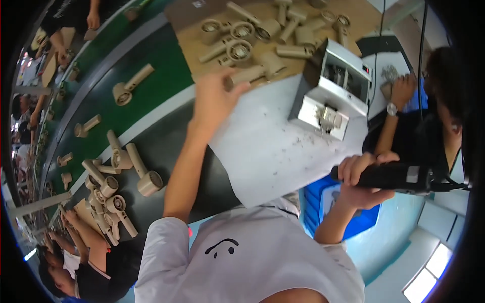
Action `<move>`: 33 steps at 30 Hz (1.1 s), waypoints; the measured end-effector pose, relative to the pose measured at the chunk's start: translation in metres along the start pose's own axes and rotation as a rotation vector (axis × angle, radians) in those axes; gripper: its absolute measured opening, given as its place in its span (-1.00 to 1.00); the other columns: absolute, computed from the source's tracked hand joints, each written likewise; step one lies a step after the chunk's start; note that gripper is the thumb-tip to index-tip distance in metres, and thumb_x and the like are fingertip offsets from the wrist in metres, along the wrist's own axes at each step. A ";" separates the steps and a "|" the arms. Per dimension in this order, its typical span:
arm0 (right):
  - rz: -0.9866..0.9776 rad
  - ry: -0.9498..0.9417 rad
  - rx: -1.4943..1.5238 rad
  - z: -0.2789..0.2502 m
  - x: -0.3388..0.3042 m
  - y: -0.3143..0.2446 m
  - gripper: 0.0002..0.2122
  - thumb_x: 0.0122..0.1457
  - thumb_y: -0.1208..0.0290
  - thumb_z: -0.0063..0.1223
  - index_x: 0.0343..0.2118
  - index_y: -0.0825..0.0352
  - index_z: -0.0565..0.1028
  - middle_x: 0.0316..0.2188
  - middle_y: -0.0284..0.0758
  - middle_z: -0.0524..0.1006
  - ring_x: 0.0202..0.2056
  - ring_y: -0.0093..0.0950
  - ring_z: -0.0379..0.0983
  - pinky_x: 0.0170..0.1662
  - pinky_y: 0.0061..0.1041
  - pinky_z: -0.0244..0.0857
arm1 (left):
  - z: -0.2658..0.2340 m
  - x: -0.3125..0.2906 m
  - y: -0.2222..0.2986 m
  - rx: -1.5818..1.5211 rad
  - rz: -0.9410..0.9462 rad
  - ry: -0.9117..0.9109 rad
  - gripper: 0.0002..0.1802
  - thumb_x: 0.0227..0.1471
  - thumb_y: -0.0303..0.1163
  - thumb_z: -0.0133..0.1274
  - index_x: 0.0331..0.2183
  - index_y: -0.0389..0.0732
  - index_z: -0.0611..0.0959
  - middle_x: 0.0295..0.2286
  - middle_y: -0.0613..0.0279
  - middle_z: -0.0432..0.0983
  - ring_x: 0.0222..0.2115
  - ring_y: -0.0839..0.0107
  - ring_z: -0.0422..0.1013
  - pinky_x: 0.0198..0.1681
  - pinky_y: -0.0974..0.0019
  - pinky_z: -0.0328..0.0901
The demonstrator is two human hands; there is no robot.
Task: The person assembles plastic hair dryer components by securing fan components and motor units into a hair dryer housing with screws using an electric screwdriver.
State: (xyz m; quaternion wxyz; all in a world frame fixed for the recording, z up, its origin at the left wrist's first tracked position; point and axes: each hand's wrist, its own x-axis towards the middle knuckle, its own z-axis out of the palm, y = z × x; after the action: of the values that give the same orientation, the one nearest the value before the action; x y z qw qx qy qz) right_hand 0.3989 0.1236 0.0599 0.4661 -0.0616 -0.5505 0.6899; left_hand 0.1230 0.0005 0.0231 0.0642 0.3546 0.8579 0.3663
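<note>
My left hand point(217, 91) reaches over the far part of the bench with thumb and fingers apart. Between them is the handle end of a beige handheld fan point(250, 74), and no closed grip on it shows. Closed around a black electric screwdriver point(389, 175), my right hand point(361, 182) is off to the right, above the blue crate. The tool's cable runs to the right. More beige fans point(239, 50) with round heads and stick handles lie in a loose pile on the brown board point(189, 35).
A silver screw feeder point(333, 86) stands on the white sheet point(262, 146), with small screws scattered near it. On the left, several fans point(150, 183) lie beside a green conveyor point(161, 81). A blue crate point(313, 202) is below. Co-workers sit at right point(404, 91) and left point(96, 242).
</note>
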 end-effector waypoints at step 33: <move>-0.021 0.109 -0.063 -0.016 0.060 0.070 -0.25 0.01 -0.50 -0.52 -0.10 0.19 0.20 -0.71 -0.35 0.24 -0.71 -0.50 0.15 -0.59 -0.45 0.15 | 0.049 -0.088 0.049 -0.460 0.378 0.039 -0.65 -0.35 -0.57 0.17 -0.80 -0.17 0.29 -0.84 0.19 0.21 -0.84 0.22 0.18 -0.77 0.32 0.06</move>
State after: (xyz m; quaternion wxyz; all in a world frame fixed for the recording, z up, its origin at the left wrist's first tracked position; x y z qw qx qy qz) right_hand 0.3349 0.1807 0.0220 0.5005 -0.1079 -0.5465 0.6627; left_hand 0.2337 -0.0049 0.0077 0.0569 0.4771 0.6721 0.5634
